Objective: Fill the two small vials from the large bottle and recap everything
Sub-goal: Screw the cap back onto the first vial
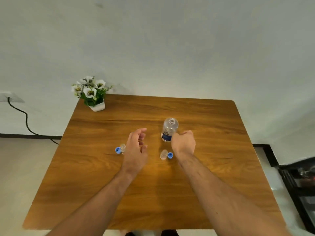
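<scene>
Just beyond the right hand (183, 143) stands the uncapped large bottle (169, 130).

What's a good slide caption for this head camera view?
Open bottle and two uncapped vials beside blue caps, both hands above the table.

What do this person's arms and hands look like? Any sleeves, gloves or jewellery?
Both forearms are bare as far as the picture shows, with no sleeves in view. The left hand and right hand wear no gloves. No watch, bracelet or ring is visible. The forearms show some hair.
</scene>
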{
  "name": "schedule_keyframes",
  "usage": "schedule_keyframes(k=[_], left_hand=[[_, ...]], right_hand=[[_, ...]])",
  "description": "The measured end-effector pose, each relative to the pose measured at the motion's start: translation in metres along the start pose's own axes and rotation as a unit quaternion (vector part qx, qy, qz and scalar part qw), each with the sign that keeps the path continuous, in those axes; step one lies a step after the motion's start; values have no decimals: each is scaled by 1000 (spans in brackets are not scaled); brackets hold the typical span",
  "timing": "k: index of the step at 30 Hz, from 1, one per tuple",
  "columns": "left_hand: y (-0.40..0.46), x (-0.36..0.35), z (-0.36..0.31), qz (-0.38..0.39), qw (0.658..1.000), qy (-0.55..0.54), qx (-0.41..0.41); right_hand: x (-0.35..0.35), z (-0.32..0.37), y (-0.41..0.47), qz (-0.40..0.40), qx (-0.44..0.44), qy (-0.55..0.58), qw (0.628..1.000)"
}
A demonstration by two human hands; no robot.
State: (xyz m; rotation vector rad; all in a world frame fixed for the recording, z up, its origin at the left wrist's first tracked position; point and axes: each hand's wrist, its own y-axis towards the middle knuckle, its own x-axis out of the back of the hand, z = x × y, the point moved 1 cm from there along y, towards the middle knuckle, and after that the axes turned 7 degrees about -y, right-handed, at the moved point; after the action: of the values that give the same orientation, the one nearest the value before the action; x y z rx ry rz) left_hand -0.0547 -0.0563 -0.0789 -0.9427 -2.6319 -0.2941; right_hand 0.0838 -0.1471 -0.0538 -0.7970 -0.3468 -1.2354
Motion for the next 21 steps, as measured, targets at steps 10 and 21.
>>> schedule_keyframes(k=[10,21], left_hand=[[-1,60,24,-30,999,45,-1],[14,98,88,48,986,136,88]], right_hand=[[-55,12,-46,115,182,-32,976],[-134,-14,-63,191,214,-119,951]])
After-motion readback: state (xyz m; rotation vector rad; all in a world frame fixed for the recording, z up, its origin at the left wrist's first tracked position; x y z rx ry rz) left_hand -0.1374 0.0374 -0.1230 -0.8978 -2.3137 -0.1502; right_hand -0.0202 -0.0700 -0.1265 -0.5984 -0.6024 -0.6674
